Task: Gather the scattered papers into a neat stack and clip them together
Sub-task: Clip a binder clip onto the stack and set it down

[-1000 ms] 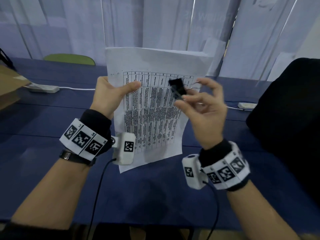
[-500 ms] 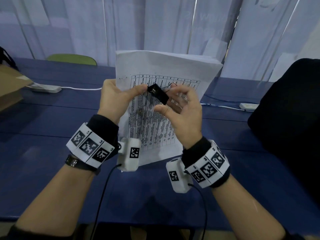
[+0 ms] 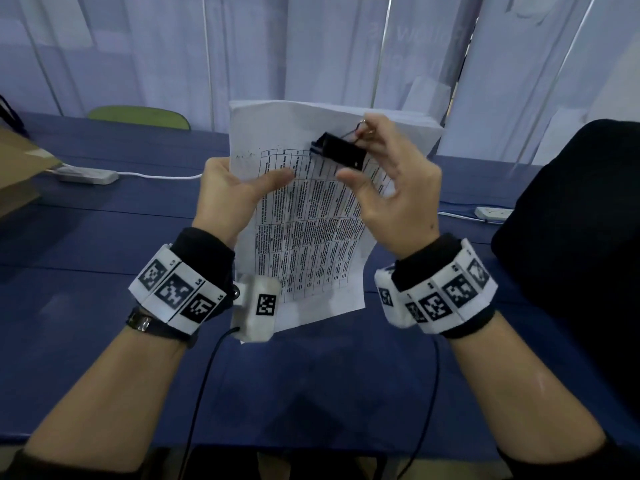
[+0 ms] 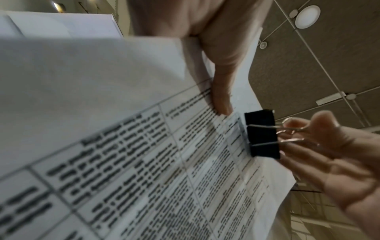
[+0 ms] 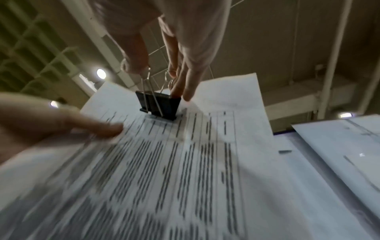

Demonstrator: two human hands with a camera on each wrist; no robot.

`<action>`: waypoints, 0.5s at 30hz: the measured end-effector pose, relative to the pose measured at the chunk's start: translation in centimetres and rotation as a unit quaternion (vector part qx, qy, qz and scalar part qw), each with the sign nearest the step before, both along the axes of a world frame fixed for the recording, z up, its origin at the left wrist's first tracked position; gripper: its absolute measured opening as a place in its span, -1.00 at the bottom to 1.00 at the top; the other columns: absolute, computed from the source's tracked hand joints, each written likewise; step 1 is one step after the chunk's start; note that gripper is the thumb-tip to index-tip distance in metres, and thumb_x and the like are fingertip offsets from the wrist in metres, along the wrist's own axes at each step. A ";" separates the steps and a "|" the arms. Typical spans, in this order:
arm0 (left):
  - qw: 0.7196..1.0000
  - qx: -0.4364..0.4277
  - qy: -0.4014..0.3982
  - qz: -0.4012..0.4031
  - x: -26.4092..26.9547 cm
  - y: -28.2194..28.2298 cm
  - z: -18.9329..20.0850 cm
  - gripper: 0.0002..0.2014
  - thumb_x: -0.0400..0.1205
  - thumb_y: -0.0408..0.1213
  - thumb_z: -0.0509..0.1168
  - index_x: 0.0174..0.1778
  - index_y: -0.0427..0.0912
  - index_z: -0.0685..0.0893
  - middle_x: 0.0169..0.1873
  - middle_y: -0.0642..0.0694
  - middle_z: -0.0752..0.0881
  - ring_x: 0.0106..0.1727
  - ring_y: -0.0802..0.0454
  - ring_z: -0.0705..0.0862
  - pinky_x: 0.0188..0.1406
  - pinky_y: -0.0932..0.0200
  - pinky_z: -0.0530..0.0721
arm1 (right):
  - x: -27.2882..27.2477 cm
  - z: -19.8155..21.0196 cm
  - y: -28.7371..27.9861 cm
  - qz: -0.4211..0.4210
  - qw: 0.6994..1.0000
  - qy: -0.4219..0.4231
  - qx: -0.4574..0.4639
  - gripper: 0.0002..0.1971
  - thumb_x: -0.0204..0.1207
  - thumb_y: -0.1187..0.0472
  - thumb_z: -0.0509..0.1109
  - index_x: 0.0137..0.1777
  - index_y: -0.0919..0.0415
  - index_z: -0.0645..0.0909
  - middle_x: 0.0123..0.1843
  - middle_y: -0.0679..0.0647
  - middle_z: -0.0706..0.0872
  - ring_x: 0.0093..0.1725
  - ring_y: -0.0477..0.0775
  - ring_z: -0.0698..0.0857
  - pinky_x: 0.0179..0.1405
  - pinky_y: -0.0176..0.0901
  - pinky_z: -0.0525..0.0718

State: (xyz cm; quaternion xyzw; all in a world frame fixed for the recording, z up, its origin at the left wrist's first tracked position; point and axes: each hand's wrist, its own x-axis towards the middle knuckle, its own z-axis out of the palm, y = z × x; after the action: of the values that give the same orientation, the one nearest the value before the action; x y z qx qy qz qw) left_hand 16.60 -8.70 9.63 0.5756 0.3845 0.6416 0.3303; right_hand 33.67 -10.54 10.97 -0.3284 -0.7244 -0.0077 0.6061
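My left hand (image 3: 235, 188) holds a stack of printed papers (image 3: 311, 237) upright above the blue table (image 3: 104, 244), thumb (image 3: 273, 176) pressed on the front sheet near its left edge. My right hand (image 3: 391, 188) pinches the wire handles (image 3: 360, 128) of a black binder clip (image 3: 341, 152) between thumb and fingers. The clip hangs in front of the printed face, just below the top edge. In the right wrist view the binder clip's (image 5: 158, 105) mouth touches the sheet (image 5: 205, 162); it does not straddle the edge. The binder clip (image 4: 262, 134) also shows in the left wrist view.
A cardboard box (image 3: 20, 174) and a white power strip (image 3: 88, 175) with its cable lie at the far left. A green chair back (image 3: 138, 116) stands behind the table. Another power strip (image 3: 493, 213) and a large black object (image 3: 571, 254) sit to the right.
My right hand carried the clip left across the sheet, then up toward the top edge. The left hand kept its hold on the papers.
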 end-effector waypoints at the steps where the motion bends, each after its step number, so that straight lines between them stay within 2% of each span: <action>1: 1.000 -0.001 0.000 -0.002 0.0 0.0 0.0 -0.86 0.41 -0.38 0.50 -0.32 -0.02 0.74 -0.41 0.26 0.82 -0.24 0.26 0.81 0.04 0.17 0.76 | 0.2 0.7 0.2 -0.011 0.999 -0.002 0.034 -0.47 0.40 0.20 0.47 0.29 0.53 0.52 0.05 0.18 0.72 0.08 0.12 0.75 0.16 0.04 0.73; 4: 1.000 -0.005 -0.003 -0.013 0.0 -0.1 0.1 -0.86 0.41 -0.41 0.49 -0.30 -0.05 0.75 -0.39 0.20 0.83 -0.21 0.20 0.82 0.04 0.15 0.77 | 0.2 2.7 0.6 -0.046 0.994 -0.015 0.102 -0.57 0.42 0.25 0.47 0.20 0.55 0.58 -0.03 0.26 0.78 0.00 0.09 0.78 0.10 -0.07 0.75; 7: 1.000 -0.002 -0.006 -0.019 0.0 -0.1 0.1 -0.86 0.41 -0.41 0.49 -0.28 -0.06 0.74 -0.41 0.21 0.82 -0.23 0.21 0.81 0.00 0.19 0.77 | 0.2 4.2 1.0 -0.061 0.991 -0.020 0.117 -0.65 0.42 0.29 0.44 0.16 0.48 0.63 -0.07 0.17 0.78 -0.02 0.10 0.80 0.08 -0.10 0.76; 10: 1.000 0.006 0.008 -0.019 0.0 -0.1 0.0 -0.84 0.41 -0.42 0.48 -0.32 -0.05 0.71 -0.46 0.25 0.80 -0.32 0.33 0.78 -0.14 0.36 0.76 | 0.4 5.6 1.5 -0.046 0.995 -0.032 0.084 -0.71 0.41 0.31 0.41 0.11 0.42 0.68 -0.15 -0.01 0.69 -0.08 -0.02 0.79 0.07 -0.10 0.77; 12: 1.000 0.010 0.014 -0.018 0.0 -0.1 -0.1 -0.83 0.41 -0.42 0.48 -0.33 -0.04 0.71 -0.48 0.27 0.79 -0.35 0.36 0.77 -0.21 0.41 0.74 | 0.7 6.6 1.7 -0.031 0.997 -0.050 0.049 -0.74 0.40 0.29 0.41 0.05 0.40 0.71 -0.20 -0.04 0.68 -0.20 -0.30 0.73 0.03 -0.23 0.76; 13: 1.000 0.011 0.016 -0.017 0.0 -0.1 -0.2 -0.83 0.41 -0.42 0.49 -0.33 -0.04 0.70 -0.49 0.28 0.79 -0.35 0.37 0.77 -0.23 0.43 0.74 | 0.9 7.2 1.9 -0.026 0.997 -0.064 0.030 -0.75 0.39 0.28 0.41 0.01 0.40 0.72 -0.22 -0.04 0.68 -0.25 -0.37 0.69 -0.01 -0.28 0.76; 15: 0.999 0.012 0.022 -0.020 0.0 0.0 -0.3 -0.84 0.40 -0.41 0.49 -0.32 -0.05 0.71 -0.47 0.27 0.80 -0.34 0.37 0.77 -0.23 0.43 0.74 | 1.2 8.5 2.1 -0.021 0.995 -0.098 -0.005 -0.75 0.38 0.25 0.42 -0.03 0.42 0.73 -0.24 0.00 0.70 -0.30 -0.28 0.66 -0.07 -0.32 0.74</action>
State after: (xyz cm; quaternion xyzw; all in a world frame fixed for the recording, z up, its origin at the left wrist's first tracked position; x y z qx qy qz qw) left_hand 16.57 -8.73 9.34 0.6010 0.3728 0.6264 0.3278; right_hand 34.86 -8.46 19.43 -0.3444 -0.7733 -0.0486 0.5301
